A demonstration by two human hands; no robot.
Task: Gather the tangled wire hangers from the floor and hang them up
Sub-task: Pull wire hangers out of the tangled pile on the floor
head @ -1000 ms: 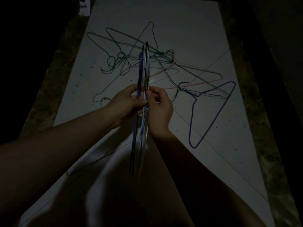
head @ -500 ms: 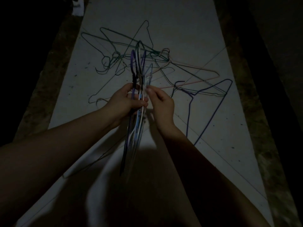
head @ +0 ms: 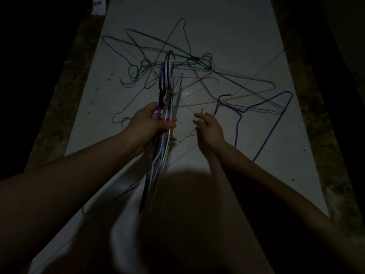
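I am kneeling in a very dim room, looking down at a pale sheet (head: 227, 26) that is lying on a darker, mottled floor (head: 59, 107). Small dark specks and thin straight lines are marking the sheet. A small white paper (head: 98, 6) is sitting at the far left corner; I cannot read anything on it. My left hand (head: 150, 123) is clasping a bundle of gathered hangers (head: 164, 139), hooks pointing away from me. My right hand (head: 209, 129) is hovering with fingers loosely spread, gripping nothing. Ahead, the tangled hangers (head: 177, 62) are sprawling across the sheet, with a pink hanger (head: 246, 82) and a blue hanger (head: 266, 125) to their right.
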